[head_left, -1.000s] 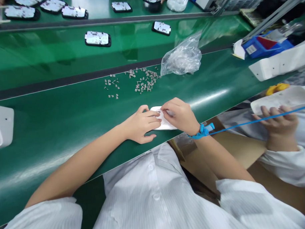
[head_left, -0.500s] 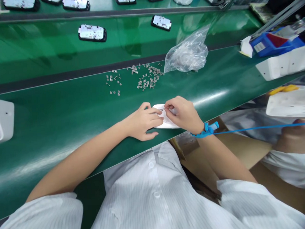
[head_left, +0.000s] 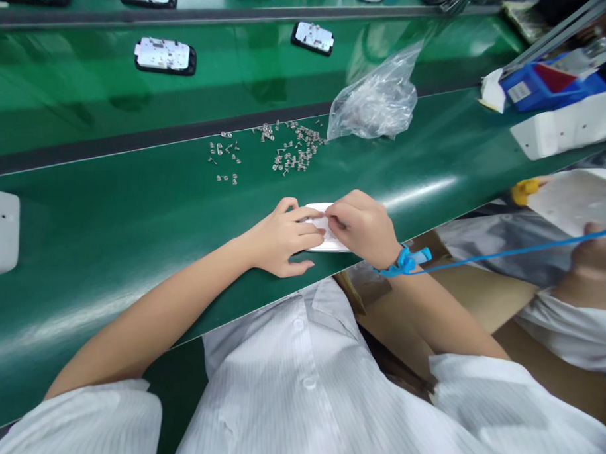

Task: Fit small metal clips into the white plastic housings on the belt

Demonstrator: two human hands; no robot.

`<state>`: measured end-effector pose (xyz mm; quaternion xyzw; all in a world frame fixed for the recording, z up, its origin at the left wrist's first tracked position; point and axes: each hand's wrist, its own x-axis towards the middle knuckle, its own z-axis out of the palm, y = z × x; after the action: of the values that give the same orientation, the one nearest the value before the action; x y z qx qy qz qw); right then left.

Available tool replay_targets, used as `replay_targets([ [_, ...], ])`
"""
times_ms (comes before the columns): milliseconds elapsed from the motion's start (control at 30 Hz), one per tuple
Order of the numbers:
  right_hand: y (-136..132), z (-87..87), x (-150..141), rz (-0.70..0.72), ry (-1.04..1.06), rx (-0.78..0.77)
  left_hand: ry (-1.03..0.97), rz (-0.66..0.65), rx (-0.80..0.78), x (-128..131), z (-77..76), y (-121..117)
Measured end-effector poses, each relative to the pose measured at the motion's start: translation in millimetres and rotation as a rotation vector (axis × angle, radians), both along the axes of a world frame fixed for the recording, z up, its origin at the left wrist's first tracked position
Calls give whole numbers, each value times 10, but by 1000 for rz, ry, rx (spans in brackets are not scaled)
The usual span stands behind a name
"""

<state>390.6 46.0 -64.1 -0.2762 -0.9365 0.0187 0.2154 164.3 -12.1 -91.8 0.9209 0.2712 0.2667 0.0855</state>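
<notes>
A small white plastic casing (head_left: pixel 331 244) lies on the green bench between my two hands, mostly covered by them. My left hand (head_left: pixel 288 238) rests flat at its left end, fingers spread over the surface and thumb apart. Over the right part of the casing is my right hand (head_left: pixel 365 228), thumb and forefinger pinched together against its face. Whatever the pinch holds is hidden. A blue wrist strap (head_left: pixel 406 260) with a cord circles my right wrist. Beyond my hands, several small metal contact pieces (head_left: pixel 298 151) lie scattered on the bench.
A clear plastic bag (head_left: pixel 373 105) sits behind the metal pieces. Black-rimmed parts with white faces (head_left: pixel 164 54) lie on the green strip at the back. White housings stand at left (head_left: pixel 2 231) and right (head_left: pixel 562 128), near a blue bin (head_left: pixel 546 86). A co-worker's hand (head_left: pixel 600 266) is at right.
My right fingers have curled in more tightly over the casing; my left hand stays put. The black-rimmed parts at the back have shifted left. The co-worker's white piece and yellow-covered fingers have moved.
</notes>
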Motion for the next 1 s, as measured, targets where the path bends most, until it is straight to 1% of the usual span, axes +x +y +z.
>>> replay_targets([
  [100,-6,-15,1,27,-21,52,2,-1,-2,-1,12,0],
  [233,-23,-13,5,22,26,4,0,-12,-9,-1,13,0],
  [333,-46,-14,16,-12,44,3,-8,-15,-11,2,9,0],
  [433,-63,-20,30,-47,59,-31,-12,-15,-21,9,6,0],
  [667,-69,11,22,6,148,-16,-4,-18,-11,14,-12,-1],
  [867,-73,5,32,-39,59,-77,-27,-32,-38,11,-11,-1],
  [1000,-55,-11,26,-10,3,-57,-23,-22,-39,42,-13,-6],
])
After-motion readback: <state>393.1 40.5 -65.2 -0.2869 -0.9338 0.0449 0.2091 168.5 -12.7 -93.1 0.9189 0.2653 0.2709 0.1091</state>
